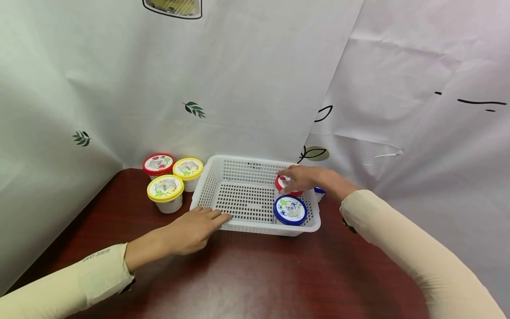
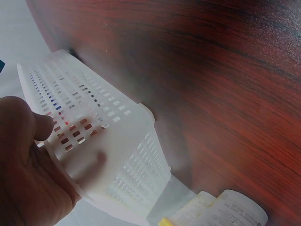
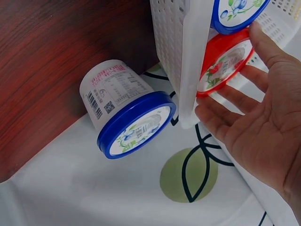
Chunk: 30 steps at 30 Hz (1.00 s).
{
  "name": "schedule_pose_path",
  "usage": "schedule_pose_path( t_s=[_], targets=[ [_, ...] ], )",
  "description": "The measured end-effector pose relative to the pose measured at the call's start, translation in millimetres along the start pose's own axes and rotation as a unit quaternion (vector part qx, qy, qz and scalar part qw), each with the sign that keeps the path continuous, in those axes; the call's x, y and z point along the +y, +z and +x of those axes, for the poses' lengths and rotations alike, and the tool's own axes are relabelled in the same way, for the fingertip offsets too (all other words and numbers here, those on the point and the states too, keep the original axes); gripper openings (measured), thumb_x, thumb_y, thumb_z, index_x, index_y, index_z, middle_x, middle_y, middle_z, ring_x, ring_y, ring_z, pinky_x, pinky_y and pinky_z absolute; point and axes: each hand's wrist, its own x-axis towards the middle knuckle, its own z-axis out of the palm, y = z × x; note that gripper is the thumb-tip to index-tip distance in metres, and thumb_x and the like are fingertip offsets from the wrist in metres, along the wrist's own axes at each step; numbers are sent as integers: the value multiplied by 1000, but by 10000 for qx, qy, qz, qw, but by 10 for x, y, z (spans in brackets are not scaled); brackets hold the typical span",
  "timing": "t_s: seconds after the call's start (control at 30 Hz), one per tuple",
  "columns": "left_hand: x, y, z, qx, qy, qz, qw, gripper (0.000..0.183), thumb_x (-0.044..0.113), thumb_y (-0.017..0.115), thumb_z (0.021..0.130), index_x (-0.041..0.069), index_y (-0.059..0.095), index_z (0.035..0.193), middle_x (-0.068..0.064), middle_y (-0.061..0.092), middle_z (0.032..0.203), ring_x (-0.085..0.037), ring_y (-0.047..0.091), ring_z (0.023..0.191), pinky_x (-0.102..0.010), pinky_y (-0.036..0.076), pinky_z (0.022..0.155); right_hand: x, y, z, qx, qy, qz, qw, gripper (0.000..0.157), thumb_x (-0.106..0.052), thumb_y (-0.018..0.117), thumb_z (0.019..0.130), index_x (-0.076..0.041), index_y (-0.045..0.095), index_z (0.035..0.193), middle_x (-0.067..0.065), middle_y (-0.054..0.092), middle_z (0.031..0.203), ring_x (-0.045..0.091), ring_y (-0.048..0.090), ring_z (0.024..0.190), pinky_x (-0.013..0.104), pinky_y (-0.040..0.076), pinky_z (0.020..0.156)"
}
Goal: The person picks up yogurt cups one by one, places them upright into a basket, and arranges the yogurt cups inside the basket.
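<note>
My left hand grips the near left corner of a white perforated plastic basket; the left wrist view shows the thumb on the outer wall. At the basket's right end, my right hand reaches over a red-lidded tub. Its fingers are spread and only slightly bent, with fingertips right at the red rim. A blue-lidded tub sits in the near right corner, in front of the red one. The right hand partly hides the red lid in the head view.
Outside the basket on the right stands another blue-lidded tub, mostly hidden in the head view. Left of the basket are a red-lidded tub and two yellow-lidded tubs. A printed white sheet hangs behind the dark red wooden table.
</note>
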Motion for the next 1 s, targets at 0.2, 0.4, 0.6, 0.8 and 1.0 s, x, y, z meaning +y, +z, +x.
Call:
schedule_pose_path(
  t_s=[0.2,0.4,0.6,0.8,1.0],
  targets=[
    [3,11,5,70,14,58,10000,51,-1,65,99,7,64,149,-8,75,129,-32,74,117,-53,60,101,3,4,33,-67,23,-17,10000,88,-56,73,106,-24,35,179,22,35,183,47,38,168,68,39,133],
    [5,9,1,61,17,75,10000,50,-1,65,101,7,64,150,-8,75,129,-32,74,117,-53,60,102,-24,13,48,-152,138,-22,9998,88,-58,72,106,-26,34,179,21,31,185,49,35,169,69,38,132],
    [7,-1,-9,56,15,88,9999,50,0,66,100,8,64,150,-8,75,130,-33,74,118,-53,60,102,-47,19,57,-144,182,39,9997,88,-60,72,106,-27,35,179,20,27,186,50,31,171,71,35,134],
    [14,3,0,23,-8,67,10000,51,-1,66,99,7,64,150,-9,76,131,-33,73,118,-54,60,104,-39,29,64,-165,210,-42,9996,87,-60,71,107,-29,33,179,20,27,187,52,27,172,72,34,134],
    [20,-11,-8,17,16,67,10000,52,-1,67,99,8,63,150,-8,75,130,-33,74,118,-54,60,103,-18,15,37,-95,-5,-216,9997,87,-60,68,108,-25,33,179,23,30,185,55,27,171,73,35,133]
  ],
)
